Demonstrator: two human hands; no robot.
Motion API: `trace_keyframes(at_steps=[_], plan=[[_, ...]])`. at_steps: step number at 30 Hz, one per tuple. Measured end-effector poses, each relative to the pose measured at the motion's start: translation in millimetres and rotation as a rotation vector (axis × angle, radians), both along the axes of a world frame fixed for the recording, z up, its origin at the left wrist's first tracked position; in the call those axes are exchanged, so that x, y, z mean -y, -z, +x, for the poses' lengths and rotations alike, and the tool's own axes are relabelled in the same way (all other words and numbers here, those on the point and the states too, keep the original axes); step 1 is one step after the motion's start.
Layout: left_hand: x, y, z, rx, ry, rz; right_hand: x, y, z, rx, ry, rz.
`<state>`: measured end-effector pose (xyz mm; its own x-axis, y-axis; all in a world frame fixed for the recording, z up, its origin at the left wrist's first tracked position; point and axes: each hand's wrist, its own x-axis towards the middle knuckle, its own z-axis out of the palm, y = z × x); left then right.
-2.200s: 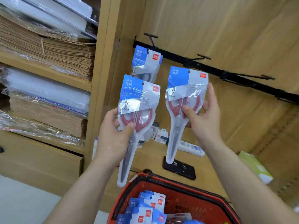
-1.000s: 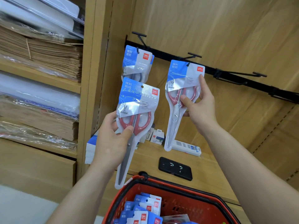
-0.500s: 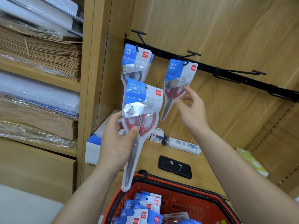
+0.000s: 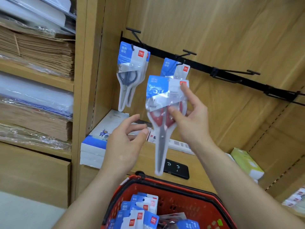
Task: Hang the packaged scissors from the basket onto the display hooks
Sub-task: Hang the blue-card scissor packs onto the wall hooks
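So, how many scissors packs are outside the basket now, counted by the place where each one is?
Grey-handled packs on the left hook: 2 showing
Pack on the second hook: 1
Red-handled pack in the right hand: 1
Total: 4

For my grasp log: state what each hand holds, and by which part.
Right hand grips the red-handled scissors pack at its handles, index finger up on the card. Left hand holds nothing.

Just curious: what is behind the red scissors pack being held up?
Another pack hangs from a hook there; only its blue-and-white top shows. The held pack covers the rest.
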<state>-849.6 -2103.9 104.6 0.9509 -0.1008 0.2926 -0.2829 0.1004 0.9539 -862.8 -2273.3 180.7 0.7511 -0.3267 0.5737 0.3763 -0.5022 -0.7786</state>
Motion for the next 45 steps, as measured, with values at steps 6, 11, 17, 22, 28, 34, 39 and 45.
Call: trace_keyframes(at_steps=[6, 11, 17, 22, 28, 34, 39, 45], plan=[[-1, 1, 0, 0.011, -0.035, 0.093, 30, -39, 30, 0.079, 0.152, -0.129], [-2, 2, 4, -0.004, -0.044, 0.098, 39, -50, 48, 0.106, 0.168, -0.147], [-7, 3, 10, -0.006, -0.050, 0.136, 44, -45, 56, 0.084, 0.198, -0.134], [-9, 6, 14, 0.025, -0.063, 0.194, 47, -38, 59, 0.059, 0.218, -0.084], [-8, 8, 16, 0.060, -0.061, 0.268, 49, -43, 79, -0.036, 0.234, -0.142], [-6, 22, 15, 0.112, -0.010, 0.466, 38, -21, 63, -0.187, 0.314, -0.335], [-1, 62, 13, 0.129, 0.077, 0.758, 30, 55, -14, -0.478, 0.157, -0.446], [-3, 125, -1, 0.093, 0.304, 1.174, 44, 187, -97, -0.888, -0.022, -0.358]])
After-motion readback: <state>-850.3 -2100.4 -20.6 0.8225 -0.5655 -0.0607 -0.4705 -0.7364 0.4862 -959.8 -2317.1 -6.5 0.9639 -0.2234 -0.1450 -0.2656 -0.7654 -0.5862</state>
